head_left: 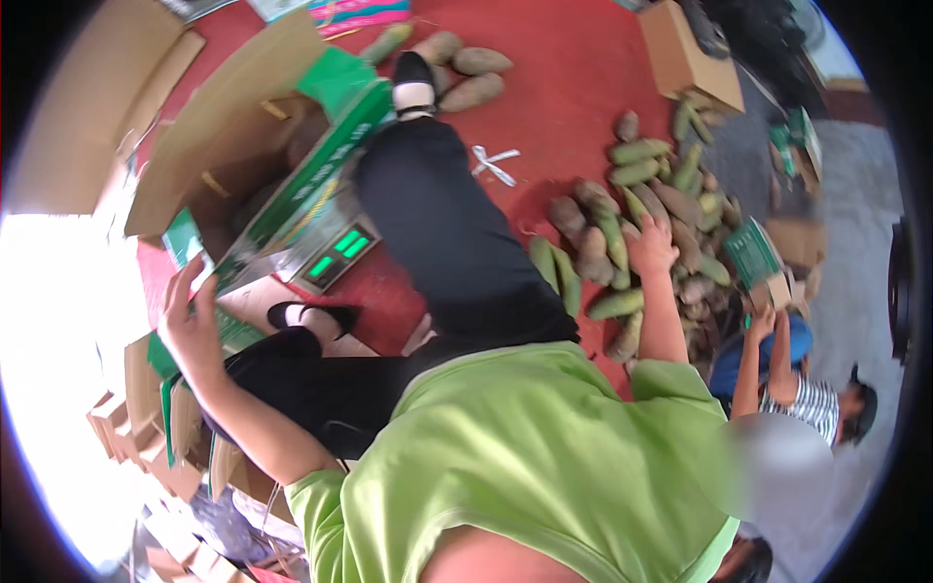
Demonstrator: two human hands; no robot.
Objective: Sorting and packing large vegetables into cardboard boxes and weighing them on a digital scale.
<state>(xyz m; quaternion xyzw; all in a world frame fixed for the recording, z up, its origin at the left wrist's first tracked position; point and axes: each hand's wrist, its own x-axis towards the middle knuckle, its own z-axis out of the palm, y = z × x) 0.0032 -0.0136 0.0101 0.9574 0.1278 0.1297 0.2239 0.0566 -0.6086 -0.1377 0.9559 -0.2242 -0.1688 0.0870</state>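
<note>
My left hand (190,316) is at the near corner of an open cardboard box (180,146), its fingers apart beside the green flap. The box is green outside and brown inside; a few dark roundish things sit in its shadow, too dim to name. It stands on a scale whose lit green display (340,251) faces me. My right hand (653,248) reaches onto a pile of vegetables, fingers spread over it. Brown tubers (680,206) like sweet potatoes lie there among long green vegetables (639,151) like cucumbers. Whatever is beneath my right palm is hidden.
More brown tubers (473,90) lie on the red floor (573,68) beyond my foot. A white ribbon (496,165) lies nearby. At the right, another person (812,403) holds a green and brown box (753,255). Stacked cartons (121,428) stand at the left; a carton (685,58) sits far right.
</note>
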